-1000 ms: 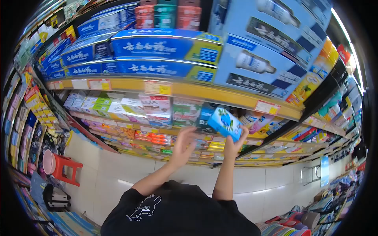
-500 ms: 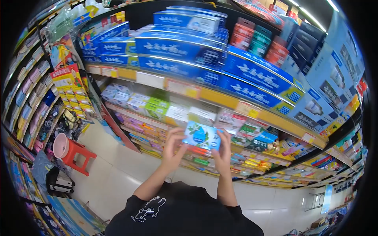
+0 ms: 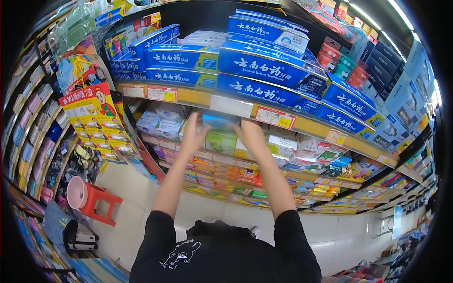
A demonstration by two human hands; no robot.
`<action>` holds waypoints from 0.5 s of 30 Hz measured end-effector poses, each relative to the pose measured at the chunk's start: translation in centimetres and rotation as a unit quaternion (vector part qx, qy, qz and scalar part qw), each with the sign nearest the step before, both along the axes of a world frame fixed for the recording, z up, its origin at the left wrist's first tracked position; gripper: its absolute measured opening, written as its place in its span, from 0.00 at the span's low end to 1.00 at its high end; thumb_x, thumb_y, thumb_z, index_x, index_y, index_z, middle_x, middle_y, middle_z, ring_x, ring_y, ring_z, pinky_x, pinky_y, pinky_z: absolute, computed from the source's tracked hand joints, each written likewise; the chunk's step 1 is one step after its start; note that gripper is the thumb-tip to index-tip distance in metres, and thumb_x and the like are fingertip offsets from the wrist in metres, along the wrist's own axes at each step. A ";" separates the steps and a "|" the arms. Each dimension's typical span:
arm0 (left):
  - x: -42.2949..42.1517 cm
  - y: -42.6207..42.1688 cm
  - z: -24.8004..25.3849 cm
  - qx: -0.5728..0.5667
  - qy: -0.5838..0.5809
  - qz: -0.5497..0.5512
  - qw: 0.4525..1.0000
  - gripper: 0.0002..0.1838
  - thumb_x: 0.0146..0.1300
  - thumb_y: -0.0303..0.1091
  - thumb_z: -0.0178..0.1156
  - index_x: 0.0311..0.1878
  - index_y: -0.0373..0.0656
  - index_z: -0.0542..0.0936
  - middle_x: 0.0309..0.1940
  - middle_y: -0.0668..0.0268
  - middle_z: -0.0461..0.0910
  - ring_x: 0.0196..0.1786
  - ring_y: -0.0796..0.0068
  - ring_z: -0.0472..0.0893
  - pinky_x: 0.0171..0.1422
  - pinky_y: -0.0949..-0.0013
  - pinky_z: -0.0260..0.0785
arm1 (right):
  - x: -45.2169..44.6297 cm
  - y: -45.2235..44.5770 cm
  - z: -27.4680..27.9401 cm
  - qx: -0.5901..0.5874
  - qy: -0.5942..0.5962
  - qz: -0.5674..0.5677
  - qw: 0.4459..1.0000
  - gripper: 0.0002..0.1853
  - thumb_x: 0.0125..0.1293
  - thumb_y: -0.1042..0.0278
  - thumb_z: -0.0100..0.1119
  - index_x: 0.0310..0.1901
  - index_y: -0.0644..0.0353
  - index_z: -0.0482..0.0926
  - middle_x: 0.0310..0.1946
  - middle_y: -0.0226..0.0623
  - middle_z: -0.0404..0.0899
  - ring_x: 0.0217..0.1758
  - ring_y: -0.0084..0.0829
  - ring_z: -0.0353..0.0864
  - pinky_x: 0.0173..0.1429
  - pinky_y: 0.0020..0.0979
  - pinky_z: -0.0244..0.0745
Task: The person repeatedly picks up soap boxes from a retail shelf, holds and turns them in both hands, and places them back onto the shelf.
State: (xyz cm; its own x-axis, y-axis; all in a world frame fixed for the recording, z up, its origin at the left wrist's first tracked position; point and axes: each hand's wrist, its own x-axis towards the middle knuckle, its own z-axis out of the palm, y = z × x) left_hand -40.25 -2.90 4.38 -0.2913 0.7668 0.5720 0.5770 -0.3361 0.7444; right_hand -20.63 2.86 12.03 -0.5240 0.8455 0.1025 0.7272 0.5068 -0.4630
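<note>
A small blue soap box (image 3: 220, 119), blurred by motion, is between my hands at the shelf below the toothpaste. My left hand (image 3: 194, 134) is at its left end, the thumb pointing toward the box. On the other end is my right hand (image 3: 251, 136), its fingertips partly hidden under the shelf edge. Just beneath the blue box sits a green box (image 3: 221, 142) on the shelf. White-and-purple boxes (image 3: 161, 126) stand to the left of my left hand, and Lux boxes (image 3: 313, 145) are on the right.
A yellow shelf edge (image 3: 188, 96) with price tags runs just above my hands, under stacked blue toothpaste boxes (image 3: 262, 63). A hanging card of glue packs (image 3: 96, 120) is at left. On the floor stand a red stool (image 3: 101, 203) and a pink basin (image 3: 76, 192).
Both hands have moved forward and up into the shelf, carrying the blue box from in front of it to beneath the toothpaste ledge. My arms are now stretched out further.
</note>
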 end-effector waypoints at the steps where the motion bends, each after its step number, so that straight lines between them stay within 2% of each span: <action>1: -0.8 1.4 0.3 -0.030 0.003 0.003 1.000 0.25 0.56 0.20 0.60 0.58 0.36 0.68 0.53 0.52 0.74 0.57 0.62 0.75 0.58 0.64 0.68 | -0.9 2.0 -1.3 0.141 0.036 0.000 0.989 0.19 0.59 0.61 0.61 0.50 0.57 0.75 0.46 0.51 0.77 0.53 0.48 0.75 0.52 0.44 0.73; 3: -1.7 4.1 0.6 -0.088 0.011 0.008 0.996 0.23 0.55 0.24 0.62 0.55 0.36 0.71 0.50 0.49 0.76 0.56 0.56 0.76 0.57 0.61 0.68 | -2.3 6.8 -5.8 0.411 0.101 -0.001 0.906 0.18 0.59 0.60 0.59 0.50 0.58 0.76 0.44 0.51 0.78 0.51 0.49 0.76 0.53 0.46 0.72; 6: -2.3 8.5 -2.1 -0.075 0.197 0.057 0.976 0.24 0.54 0.30 0.63 0.55 0.37 0.72 0.48 0.45 0.76 0.53 0.46 0.75 0.56 0.54 0.67 | -3.9 8.4 -5.5 0.385 0.170 -0.037 0.906 0.17 0.58 0.64 0.58 0.48 0.60 0.78 0.41 0.48 0.80 0.47 0.50 0.78 0.52 0.46 0.73; 9: -1.3 8.9 -2.1 -0.105 0.164 0.051 0.980 0.23 0.55 0.32 0.62 0.55 0.38 0.72 0.48 0.45 0.76 0.50 0.40 0.74 0.55 0.50 0.67 | -3.9 8.2 -5.8 0.378 0.142 -0.061 0.913 0.16 0.57 0.64 0.59 0.46 0.60 0.79 0.40 0.47 0.80 0.46 0.51 0.78 0.52 0.46 0.73; 12: -0.6 9.0 -4.5 0.017 0.139 0.078 0.987 0.18 0.55 0.32 0.62 0.46 0.32 0.74 0.38 0.40 0.77 0.42 0.38 0.76 0.48 0.48 0.69 | -2.7 7.1 -7.2 0.363 0.111 -0.095 0.920 0.16 0.56 0.64 0.59 0.45 0.61 0.80 0.38 0.47 0.81 0.45 0.51 0.79 0.52 0.47 0.72; 13: -0.5 8.7 -4.8 0.016 0.141 0.082 0.986 0.18 0.54 0.32 0.62 0.46 0.32 0.74 0.38 0.40 0.77 0.42 0.38 0.76 0.48 0.48 0.68 | -2.2 6.4 -7.9 0.357 0.101 -0.109 0.922 0.15 0.56 0.64 0.59 0.44 0.61 0.80 0.38 0.47 0.81 0.45 0.51 0.79 0.52 0.47 0.72; 14: -0.3 8.4 -4.8 0.016 0.143 0.085 0.986 0.19 0.54 0.31 0.62 0.47 0.32 0.74 0.38 0.40 0.77 0.41 0.38 0.76 0.48 0.48 0.68 | -1.1 2.0 -3.9 0.158 0.014 -0.085 0.984 0.14 0.55 0.64 0.59 0.41 0.60 0.81 0.38 0.47 0.81 0.43 0.50 0.79 0.52 0.48 0.72; 15: 0.1 7.9 -4.5 0.016 0.145 0.087 0.985 0.19 0.54 0.31 0.62 0.47 0.31 0.73 0.38 0.40 0.77 0.41 0.37 0.76 0.48 0.48 0.68 | -0.2 -0.4 -2.2 0.138 0.030 -0.072 0.987 0.13 0.55 0.64 0.60 0.41 0.60 0.81 0.41 0.47 0.80 0.46 0.49 0.78 0.53 0.47 0.72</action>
State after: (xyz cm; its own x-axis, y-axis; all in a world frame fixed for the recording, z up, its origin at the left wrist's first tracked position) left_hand -40.18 4.96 -0.13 -0.2373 0.6997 0.6739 0.8153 -0.2337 0.5297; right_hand -20.85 2.44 9.80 -0.3869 0.8460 0.3669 0.7758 0.5137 -0.3665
